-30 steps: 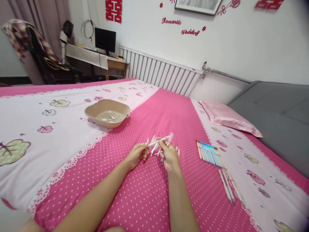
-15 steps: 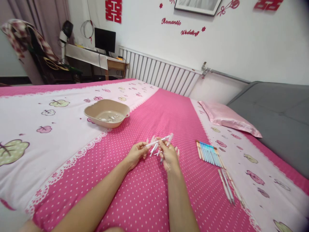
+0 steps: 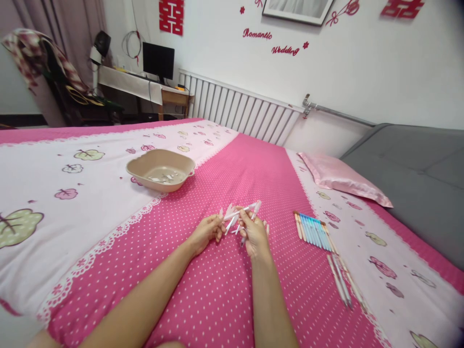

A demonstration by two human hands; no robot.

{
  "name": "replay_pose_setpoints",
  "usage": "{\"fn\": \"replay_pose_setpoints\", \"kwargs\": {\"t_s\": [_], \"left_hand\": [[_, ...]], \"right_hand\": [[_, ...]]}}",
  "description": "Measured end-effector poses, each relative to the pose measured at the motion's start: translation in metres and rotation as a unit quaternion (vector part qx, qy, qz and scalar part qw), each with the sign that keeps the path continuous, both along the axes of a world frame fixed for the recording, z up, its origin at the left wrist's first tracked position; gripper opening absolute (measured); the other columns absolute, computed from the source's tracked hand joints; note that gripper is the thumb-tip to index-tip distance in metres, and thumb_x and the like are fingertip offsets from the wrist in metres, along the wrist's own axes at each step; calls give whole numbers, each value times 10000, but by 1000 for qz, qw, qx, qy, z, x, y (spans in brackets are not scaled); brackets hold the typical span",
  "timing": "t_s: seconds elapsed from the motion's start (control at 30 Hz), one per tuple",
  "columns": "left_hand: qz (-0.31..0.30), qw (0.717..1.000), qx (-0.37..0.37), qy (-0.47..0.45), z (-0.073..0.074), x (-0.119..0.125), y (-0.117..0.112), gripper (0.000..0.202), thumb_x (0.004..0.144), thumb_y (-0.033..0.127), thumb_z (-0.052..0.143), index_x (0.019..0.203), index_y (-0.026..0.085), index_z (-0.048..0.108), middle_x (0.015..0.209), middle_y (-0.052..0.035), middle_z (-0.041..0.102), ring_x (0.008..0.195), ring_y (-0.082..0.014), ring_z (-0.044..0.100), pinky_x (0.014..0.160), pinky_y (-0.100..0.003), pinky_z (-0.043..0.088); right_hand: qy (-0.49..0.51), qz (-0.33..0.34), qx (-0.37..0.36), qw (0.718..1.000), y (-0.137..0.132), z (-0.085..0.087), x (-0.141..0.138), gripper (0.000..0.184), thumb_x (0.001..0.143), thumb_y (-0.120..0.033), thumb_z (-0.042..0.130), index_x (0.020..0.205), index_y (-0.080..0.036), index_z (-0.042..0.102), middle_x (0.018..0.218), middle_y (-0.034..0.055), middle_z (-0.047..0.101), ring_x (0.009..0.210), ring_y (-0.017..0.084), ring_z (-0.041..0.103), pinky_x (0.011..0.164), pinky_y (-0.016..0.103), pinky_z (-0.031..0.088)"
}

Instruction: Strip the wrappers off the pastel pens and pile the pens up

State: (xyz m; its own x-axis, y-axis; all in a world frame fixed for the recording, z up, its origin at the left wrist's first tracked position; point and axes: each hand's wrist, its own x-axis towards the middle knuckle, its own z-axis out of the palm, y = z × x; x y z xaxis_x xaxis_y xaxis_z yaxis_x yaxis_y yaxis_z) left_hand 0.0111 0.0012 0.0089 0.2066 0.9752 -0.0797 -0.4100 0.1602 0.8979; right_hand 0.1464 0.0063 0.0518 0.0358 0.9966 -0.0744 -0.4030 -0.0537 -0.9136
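Note:
My left hand (image 3: 208, 233) is closed, its fingertips pinching the near end of a thin white pen tube (image 3: 235, 213). The tube slants up to the right, towards the top of a clear, pinkish pen (image 3: 255, 210). That pen is gripped upright in my right hand (image 3: 254, 234), its tip showing below the fingers. Whether tube and pen touch is too small to tell. Under and behind both hands lie several loose white and pale pink pen parts (image 3: 229, 223), partly hidden by the fingers.
A beige plastic basin (image 3: 159, 153) with small clear and white bits stands left on the pink dotted bedspread (image 3: 217, 290). To the right lie a row of blue and peach pens (image 3: 313, 232) and several pale pens (image 3: 340, 280). A pink pillow (image 3: 340, 179) rests against the grey headboard (image 3: 416, 169).
My left fingers have shifted slightly and curled closer around the tube's end. My right hand keeps its hold on the pen; the basin and rows of pens stay put.

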Motion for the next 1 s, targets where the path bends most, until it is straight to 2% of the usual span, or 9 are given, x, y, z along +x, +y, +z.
{"fn": "replay_pose_setpoints", "kwargs": {"t_s": [0.07, 0.13, 0.23, 0.37, 0.6, 0.77, 0.93, 1.0], "left_hand": [[20, 1000, 10, 2, 0, 0, -1, 396, 609, 379, 732, 873, 140, 559, 581, 47, 557, 386, -34, 421, 395, -164, 331], [30, 999, 13, 0, 1, 0, -2, 383, 584, 322, 757, 858, 148, 554, 554, 71, 523, 390, -25, 410, 401, -153, 318], [18, 1000, 6, -3, 2, -1, -2, 318, 621, 380, 719, 757, 136, 566, 523, 60, 509, 390, -32, 411, 397, -161, 309], [-10, 1000, -9, 1, 2, -1, -2, 388, 694, 483, 618, 624, 102, 594, 495, 10, 523, 382, -50, 414, 390, -183, 310], [-29, 999, -12, -6, -1, -2, -1, 481, 758, 496, 528, 457, 120, 524, 485, -3, 492, 387, -54, 400, 406, -193, 300], [-32, 999, -13, -3, 1, -2, -2, 483, 767, 492, 519, 462, 118, 525, 486, 0, 482, 395, -55, 396, 411, -190, 300], [-30, 999, -9, -5, 1, -2, -2, 471, 747, 507, 540, 464, 133, 500, 491, 7, 481, 394, -58, 394, 406, -196, 303], [-31, 999, -6, -4, 1, -2, -2, 471, 745, 511, 541, 465, 135, 498, 483, 8, 479, 390, -60, 393, 408, -200, 307]], "right_hand": [[-2, 1, -1, 1000, 0, 0, 0, 379, 562, -373, 736, 845, -133, 658, 504, -90, 400, 400, 15, 300, 299, 106, 212], [0, 3, 0, 1000, 1, 0, 0, 372, 557, -362, 740, 839, -134, 656, 507, -89, 405, 399, 14, 306, 299, 106, 208], [0, 5, -1, 1000, 0, 0, 1, 362, 559, -355, 739, 835, -137, 654, 512, -90, 409, 392, 10, 306, 300, 109, 208], [-1, 3, -4, 1000, 0, 0, 1, 348, 569, -364, 734, 818, -137, 649, 507, -91, 404, 386, 8, 290, 299, 108, 209], [35, 5, 1, 999, 0, 1, 2, 343, 538, -367, 759, 783, -159, 639, 544, -78, 433, 433, 17, 357, 296, 90, 222], [61, -18, -2, 998, 0, 4, 7, 339, 523, -347, 777, 762, -156, 634, 575, -73, 475, 438, 11, 393, 284, 82, 240], [123, -75, -28, 989, 0, 10, 14, 209, 652, -263, 710, 810, -166, 616, 675, -34, 608, 465, 19, 502, 295, 80, 261], [148, -69, -57, 985, 0, 12, 15, 144, 713, -240, 658, 827, -176, 598, 749, -2, 655, 533, 47, 578, 306, 85, 270]]}}
